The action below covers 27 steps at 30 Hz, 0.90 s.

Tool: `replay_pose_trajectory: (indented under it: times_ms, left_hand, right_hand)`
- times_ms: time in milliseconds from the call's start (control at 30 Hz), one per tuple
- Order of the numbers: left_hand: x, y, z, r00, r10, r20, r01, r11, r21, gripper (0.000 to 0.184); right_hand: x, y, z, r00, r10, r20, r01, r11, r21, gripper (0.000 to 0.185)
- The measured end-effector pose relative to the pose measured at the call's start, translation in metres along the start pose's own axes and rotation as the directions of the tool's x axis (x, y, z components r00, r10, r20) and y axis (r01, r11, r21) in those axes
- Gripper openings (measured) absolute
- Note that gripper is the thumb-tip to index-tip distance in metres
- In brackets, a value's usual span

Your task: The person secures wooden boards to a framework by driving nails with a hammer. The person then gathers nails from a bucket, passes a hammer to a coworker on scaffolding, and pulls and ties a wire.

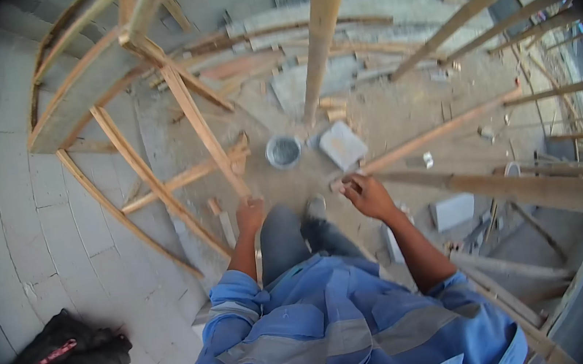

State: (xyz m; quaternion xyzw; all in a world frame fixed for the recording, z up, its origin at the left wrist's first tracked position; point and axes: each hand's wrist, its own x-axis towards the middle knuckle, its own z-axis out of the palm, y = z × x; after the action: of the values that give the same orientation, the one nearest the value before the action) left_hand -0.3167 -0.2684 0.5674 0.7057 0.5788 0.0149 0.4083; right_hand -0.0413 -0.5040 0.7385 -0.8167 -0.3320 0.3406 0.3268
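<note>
My left hand [251, 214] is closed at the lower end of a long, pale wooden plank [201, 131] that slopes up to a timber frame. The hand hides whatever its fingers hold, and I cannot tell whether it grips the plank. Ahead and to the right, my right hand [368, 196] has its fingers curled over the near end of a long wooden batten [439, 131]. That batten slants away to the right, and a short bit of it shows past my fingertips.
A bucket [283, 152] stands ahead beside a pale block [343, 146]. An upright wooden post [324, 30] rises behind them. Timber ladder-like framing [143, 176] leans at left near a block wall [24, 217]. A thick pole [528, 188], another block [453, 211] and scrap boards lie around.
</note>
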Motion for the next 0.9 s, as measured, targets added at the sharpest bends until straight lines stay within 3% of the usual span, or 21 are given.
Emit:
replay_pose_trajectory:
  times_ms: [100,200,433,467,567,667,767,867,900]
  left_hand:
    - [-0.011,-0.066,0.000,0.964,-0.204,0.169,0.215,0.975,-0.055,0.067]
    - [-0.037,-0.136,0.025,0.941,-0.261,0.216,0.268,0.963,-0.003,0.064]
    - [-0.090,-0.186,0.049,0.859,-0.323,0.397,0.345,0.938,0.017,0.062]
    - [-0.095,-0.198,0.055,0.930,-0.111,0.352,0.120,0.993,-0.005,0.058]
    - [-0.088,-0.221,0.063,0.940,-0.214,0.265,0.248,0.964,-0.101,0.050]
    - [-0.086,-0.207,0.039,0.941,-0.277,0.193,0.327,0.893,-0.310,0.043]
    - [-0.090,-0.232,0.025,0.924,-0.342,0.172,0.383,0.816,-0.433,0.043]
    - [-0.114,-0.251,0.007,0.885,-0.427,0.185,0.464,0.777,-0.425,0.043]
    - [-0.124,-0.270,0.005,0.888,-0.417,0.193,0.459,0.818,-0.346,0.043]
  right_hand:
    - [0.009,-0.003,0.025,0.993,0.044,0.106,-0.040,0.999,-0.037,0.038]
    - [0.025,0.021,0.061,0.979,0.089,0.182,-0.084,0.996,-0.038,0.038]
    - [0.046,0.092,0.147,0.941,0.194,0.279,-0.163,0.978,-0.129,0.035]
    - [0.044,0.104,0.160,0.940,0.190,0.284,-0.153,0.977,-0.146,0.035]
    - [0.035,0.136,0.196,0.921,0.247,0.302,-0.244,0.969,-0.048,0.034]
    - [0.018,0.144,0.216,0.824,0.428,0.370,-0.478,0.877,0.052,0.035]
    - [-0.006,0.168,0.236,0.737,0.523,0.428,-0.570,0.821,-0.020,0.033]
    - [-0.036,0.199,0.246,0.679,0.585,0.444,-0.586,0.796,-0.152,0.032]
    - [-0.041,0.206,0.247,0.645,0.613,0.456,-0.589,0.779,-0.214,0.032]
